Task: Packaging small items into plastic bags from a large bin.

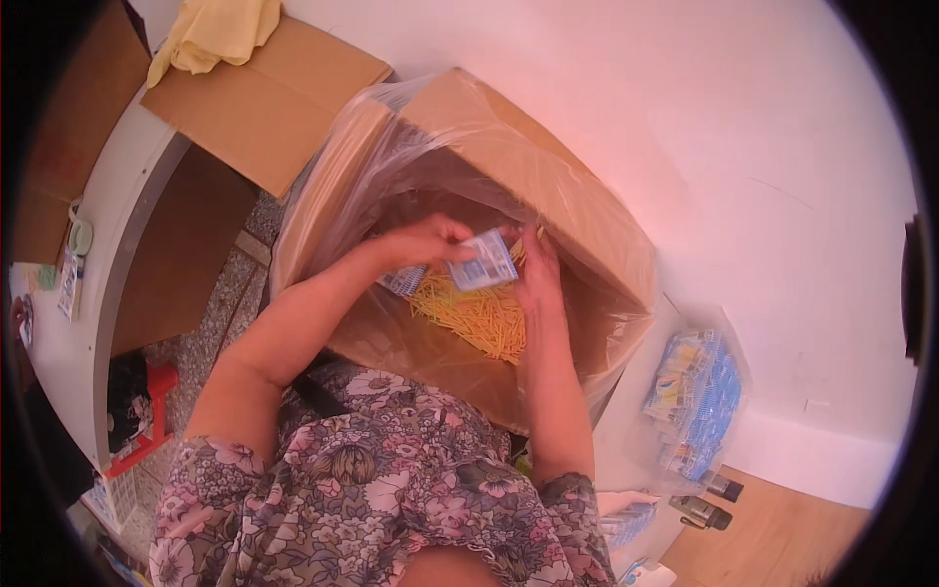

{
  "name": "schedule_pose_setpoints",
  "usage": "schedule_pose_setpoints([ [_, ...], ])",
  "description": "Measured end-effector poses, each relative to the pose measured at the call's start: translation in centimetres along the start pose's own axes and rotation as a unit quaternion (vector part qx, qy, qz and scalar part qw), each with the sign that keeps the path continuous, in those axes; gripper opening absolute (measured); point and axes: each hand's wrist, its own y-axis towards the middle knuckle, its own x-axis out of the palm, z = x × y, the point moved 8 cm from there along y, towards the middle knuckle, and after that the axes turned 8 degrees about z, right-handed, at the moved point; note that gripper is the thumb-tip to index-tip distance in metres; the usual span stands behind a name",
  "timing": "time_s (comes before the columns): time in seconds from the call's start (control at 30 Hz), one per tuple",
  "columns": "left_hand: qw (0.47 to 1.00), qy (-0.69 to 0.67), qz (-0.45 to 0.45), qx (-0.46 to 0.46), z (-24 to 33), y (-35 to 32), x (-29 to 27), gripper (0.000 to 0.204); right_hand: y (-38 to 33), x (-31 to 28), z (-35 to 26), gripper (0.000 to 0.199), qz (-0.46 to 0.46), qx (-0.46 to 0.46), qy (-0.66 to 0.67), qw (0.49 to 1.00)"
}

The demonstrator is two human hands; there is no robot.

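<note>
1. Inside a large cardboard box (587,235), the person's left hand (425,240) pinches a small blue-and-white packet (482,262) by its upper left edge, fingers curled over it and thumb beneath, so that the flat face tilts up toward the camera.

2. The right hand (536,274) meets the packet from the other side, fingers pressed together along its right edge; the two hands appear to steady it between them above the box's contents.

3. Just under the left hand, a second blue-and-white packet (403,282) peeks out, mostly hidden by the wrist.

4. Below both hands, on the box floor, lies a loose heap of thin yellow sticks (479,318); what they are exactly cannot be told.

5. A clear plastic liner (342,176) drapes over the box's walls and open flaps, seemingly to keep the loose contents off the cardboard.

6. To the right of the box, against the white wall, a clear plastic bag (696,391) holds a stack of similar blue packets.

7. To the left of the box, a flattened sheet of cardboard (274,93) rests on a white table edge, with a yellow cloth (215,34) bunched at its far end.

8. Nearest the camera, floral-print sleeves (372,489) frame both forearms reaching into the box.
</note>
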Motion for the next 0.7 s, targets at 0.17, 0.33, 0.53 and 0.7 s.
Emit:
schedule_pose_setpoints([
  [0.17,0.987,-0.072,-0.066,0.126,2.5,-1.2,3.4,0.021,-3.0,2.6,1.9,0.029,-0.076,0.000,0.063,0.995],
  [0.33,0.983,-0.057,-0.122,0.128,0.7,-1.4,4.4,0.022,-4.2,2.5,3.5,0.026,-0.090,-0.009,0.120,0.989],
  [0.53,0.978,-0.132,-0.127,0.102,0.8,-2.1,5.4,0.023,-5.2,2.4,2.7,0.023,-0.086,-0.008,0.120,0.989],
  [0.7,0.962,-0.192,-0.162,0.104,1.6,-2.8,5.9,0.021,-5.3,2.4,2.4,0.027,-0.080,-0.082,0.015,0.993],
])
